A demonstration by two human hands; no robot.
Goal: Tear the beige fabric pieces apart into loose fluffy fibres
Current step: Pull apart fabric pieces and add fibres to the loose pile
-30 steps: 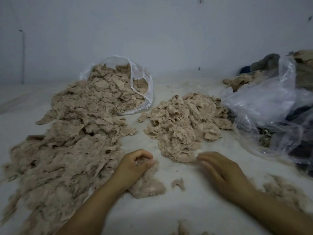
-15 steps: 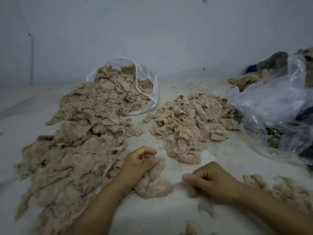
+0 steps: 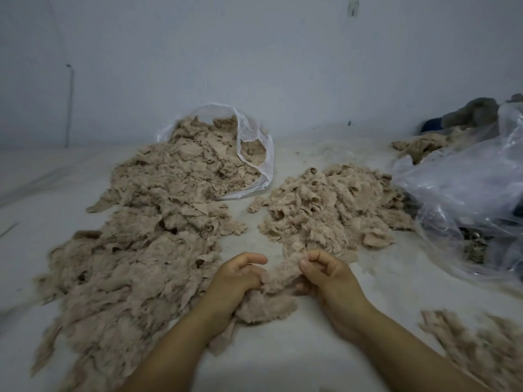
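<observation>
A beige fabric piece (image 3: 278, 274) is stretched between my two hands just above the white surface. My left hand (image 3: 235, 281) grips its left end with curled fingers. My right hand (image 3: 325, 271) pinches its right end between thumb and fingers. A fluffy beige tuft (image 3: 266, 306) lies under and between the hands. A big heap of loose beige fibres (image 3: 135, 264) spreads to the left. A smaller pile of fabric pieces (image 3: 325, 207) lies just beyond my hands.
An open clear bag (image 3: 254, 142) full of beige material lies at the back, joined to the left heap. A large crumpled plastic bag (image 3: 467, 188) with dark items sits at the right. More beige fibres (image 3: 481, 349) lie at the lower right. A pale wall stands behind.
My right hand has moved left and up from the surface and taken hold of the piece my left hand was holding. The two hands are now close together on it.
</observation>
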